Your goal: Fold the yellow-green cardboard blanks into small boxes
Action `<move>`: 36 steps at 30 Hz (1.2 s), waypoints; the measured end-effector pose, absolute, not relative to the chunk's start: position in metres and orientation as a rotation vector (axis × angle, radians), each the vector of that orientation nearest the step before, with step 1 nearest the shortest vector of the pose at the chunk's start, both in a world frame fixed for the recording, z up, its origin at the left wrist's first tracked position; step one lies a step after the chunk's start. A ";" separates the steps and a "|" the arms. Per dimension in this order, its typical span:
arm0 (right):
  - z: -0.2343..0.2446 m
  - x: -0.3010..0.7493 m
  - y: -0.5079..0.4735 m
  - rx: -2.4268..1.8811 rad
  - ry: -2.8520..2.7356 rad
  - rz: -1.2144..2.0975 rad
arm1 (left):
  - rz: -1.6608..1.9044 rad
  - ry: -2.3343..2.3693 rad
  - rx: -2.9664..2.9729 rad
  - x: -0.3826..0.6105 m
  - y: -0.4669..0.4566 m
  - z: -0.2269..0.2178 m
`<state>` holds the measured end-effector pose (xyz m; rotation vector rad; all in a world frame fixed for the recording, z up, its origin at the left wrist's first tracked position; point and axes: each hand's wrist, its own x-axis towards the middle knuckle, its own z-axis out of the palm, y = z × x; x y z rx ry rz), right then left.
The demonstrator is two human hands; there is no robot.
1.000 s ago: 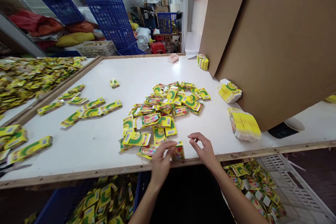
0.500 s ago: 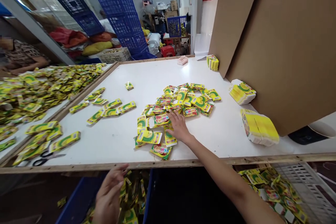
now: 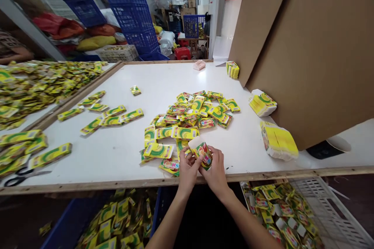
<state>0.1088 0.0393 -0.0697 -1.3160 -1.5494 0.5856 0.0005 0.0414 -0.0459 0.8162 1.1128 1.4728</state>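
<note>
Both my hands hold one small printed carton over the front of the white table. It is yellow, green and red, with a white flap standing up at its top left. My left hand grips its left side, thumb on the front. My right hand has fingers closed on its right side. Just beyond lies a loose heap of similar yellow-green cartons. One carton lies flat left of my left hand.
Scissors lie at the left beside several cartons. Stacks of flat cartons stand at the right by tall cardboard. A wooden rim edges the table. Below are a blue crate and a white crate holding cartons.
My right hand has drawn back from the heap with a carton. My left hand has risen from below the table edge and now holds it too. The view has shifted slightly right.
</note>
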 end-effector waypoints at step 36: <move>-0.066 0.149 0.058 -1.094 -1.578 0.848 | 1.295 1.150 1.261 -0.009 0.050 -0.056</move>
